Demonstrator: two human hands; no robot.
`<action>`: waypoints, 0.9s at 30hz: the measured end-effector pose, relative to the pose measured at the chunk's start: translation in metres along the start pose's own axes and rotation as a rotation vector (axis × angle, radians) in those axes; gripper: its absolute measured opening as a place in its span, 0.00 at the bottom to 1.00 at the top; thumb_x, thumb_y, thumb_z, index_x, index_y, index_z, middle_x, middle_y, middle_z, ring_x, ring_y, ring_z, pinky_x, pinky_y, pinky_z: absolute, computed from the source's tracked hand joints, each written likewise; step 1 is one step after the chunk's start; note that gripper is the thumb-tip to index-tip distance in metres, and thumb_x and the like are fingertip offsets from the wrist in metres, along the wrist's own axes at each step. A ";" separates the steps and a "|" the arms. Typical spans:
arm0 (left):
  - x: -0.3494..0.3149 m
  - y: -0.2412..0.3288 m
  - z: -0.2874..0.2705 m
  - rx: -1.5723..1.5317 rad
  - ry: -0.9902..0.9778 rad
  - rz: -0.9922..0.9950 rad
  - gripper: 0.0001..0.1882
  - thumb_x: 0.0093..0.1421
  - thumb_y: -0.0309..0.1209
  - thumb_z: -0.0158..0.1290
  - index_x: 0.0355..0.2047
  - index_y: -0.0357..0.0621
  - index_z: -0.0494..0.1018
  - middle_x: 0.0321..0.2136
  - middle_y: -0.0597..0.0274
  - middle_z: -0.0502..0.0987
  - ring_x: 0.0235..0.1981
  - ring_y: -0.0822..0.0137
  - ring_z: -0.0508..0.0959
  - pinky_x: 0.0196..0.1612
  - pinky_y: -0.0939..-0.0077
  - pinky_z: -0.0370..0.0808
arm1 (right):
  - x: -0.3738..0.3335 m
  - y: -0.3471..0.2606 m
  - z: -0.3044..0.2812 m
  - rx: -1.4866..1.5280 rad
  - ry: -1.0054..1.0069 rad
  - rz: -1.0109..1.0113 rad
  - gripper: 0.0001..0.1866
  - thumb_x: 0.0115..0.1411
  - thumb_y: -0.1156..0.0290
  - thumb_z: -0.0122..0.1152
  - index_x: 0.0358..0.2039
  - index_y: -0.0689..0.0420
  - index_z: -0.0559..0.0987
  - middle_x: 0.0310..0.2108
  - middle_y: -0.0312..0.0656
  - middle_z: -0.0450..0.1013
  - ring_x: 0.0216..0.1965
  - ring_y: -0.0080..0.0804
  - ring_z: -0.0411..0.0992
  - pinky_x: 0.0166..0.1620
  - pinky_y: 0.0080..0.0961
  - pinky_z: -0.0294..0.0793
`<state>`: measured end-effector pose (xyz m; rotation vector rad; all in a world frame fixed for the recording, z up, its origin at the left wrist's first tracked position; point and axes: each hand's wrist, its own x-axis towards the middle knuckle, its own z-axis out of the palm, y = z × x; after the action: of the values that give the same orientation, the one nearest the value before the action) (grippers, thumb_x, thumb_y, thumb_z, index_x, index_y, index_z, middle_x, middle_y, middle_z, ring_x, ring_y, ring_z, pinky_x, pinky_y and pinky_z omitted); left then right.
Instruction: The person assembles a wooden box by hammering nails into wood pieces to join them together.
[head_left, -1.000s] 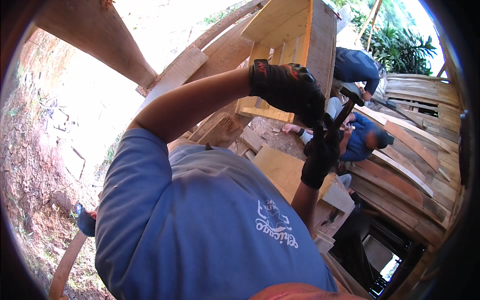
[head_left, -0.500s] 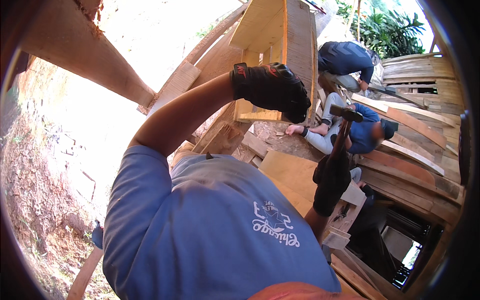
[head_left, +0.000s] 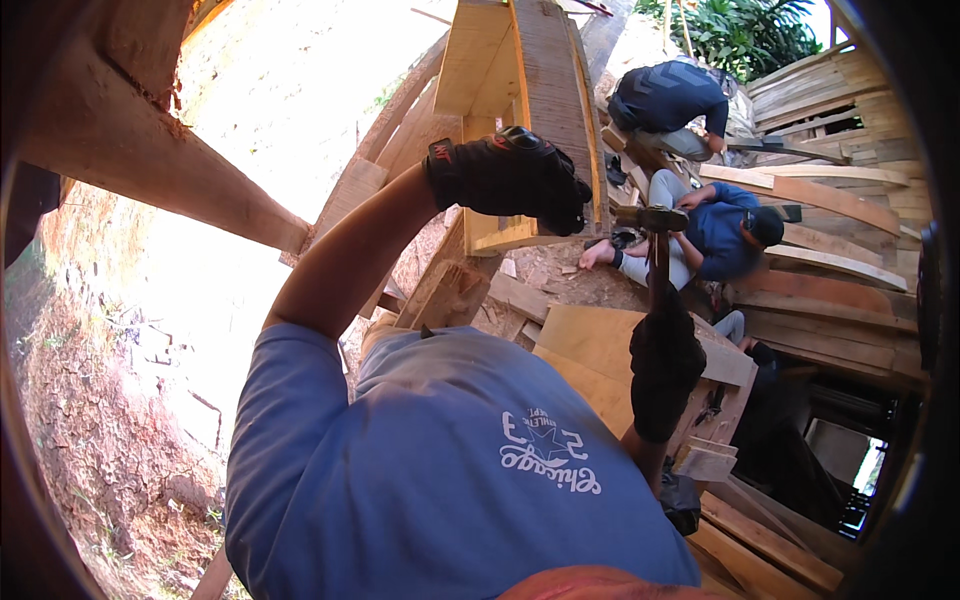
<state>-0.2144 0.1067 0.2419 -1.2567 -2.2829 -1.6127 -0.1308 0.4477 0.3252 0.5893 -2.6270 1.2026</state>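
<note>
My left hand (head_left: 512, 182), in a black glove, is closed against the lower end of a wooden box (head_left: 553, 90) made of boards. Anything pinched in its fingers is hidden. My right hand (head_left: 665, 365), gloved in black too, grips the handle of a hammer (head_left: 658, 262). The hammer's head is up, close to the box's right edge and just right of my left fingertips. I cannot tell if the head touches the box.
Beyond the hammer, a person in blue (head_left: 725, 240) sits on the ground; another person (head_left: 672, 97) bends over farther back. A thick timber beam (head_left: 150, 150) crosses at left. Plywood (head_left: 585, 350) lies below my hands. Several curved planks (head_left: 835, 205) lean at right.
The hammer has swung left, from tilted over to the right to nearly upright beside the box's edge. My left hand stays closed at the box. The whole view has shifted slightly.
</note>
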 end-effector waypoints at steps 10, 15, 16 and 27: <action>-0.009 -0.027 0.007 -0.025 0.016 0.062 0.17 0.77 0.35 0.52 0.51 0.33 0.81 0.44 0.52 0.87 0.46 0.62 0.87 0.53 0.64 0.83 | 0.001 -0.012 0.003 -0.027 -0.079 0.028 0.20 0.67 0.80 0.62 0.59 0.62 0.81 0.36 0.41 0.82 0.31 0.23 0.77 0.34 0.24 0.74; -0.001 -0.036 0.015 -0.199 0.004 0.056 0.18 0.78 0.36 0.51 0.53 0.30 0.79 0.46 0.49 0.86 0.48 0.60 0.87 0.54 0.63 0.83 | -0.007 -0.020 -0.003 -0.173 -0.081 -0.064 0.19 0.67 0.80 0.62 0.59 0.62 0.81 0.35 0.40 0.81 0.31 0.23 0.77 0.33 0.24 0.74; 0.000 -0.037 0.015 -0.196 -0.007 0.068 0.18 0.77 0.36 0.51 0.53 0.30 0.80 0.46 0.49 0.86 0.48 0.60 0.87 0.55 0.63 0.83 | -0.006 -0.020 -0.002 -0.208 -0.102 -0.110 0.19 0.67 0.80 0.62 0.59 0.62 0.81 0.35 0.40 0.81 0.31 0.23 0.77 0.33 0.24 0.74; 0.004 -0.002 0.000 0.051 -0.088 -0.068 0.10 0.72 0.33 0.57 0.46 0.48 0.86 0.50 0.61 0.86 0.59 0.63 0.81 0.63 0.61 0.78 | -0.006 -0.013 0.001 -0.351 -0.128 -0.225 0.18 0.68 0.78 0.63 0.58 0.63 0.81 0.33 0.39 0.80 0.28 0.21 0.75 0.30 0.24 0.72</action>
<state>-0.2185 0.1084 0.2420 -1.2767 -2.4275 -1.5383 -0.1195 0.4409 0.3315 0.8839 -2.6932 0.6392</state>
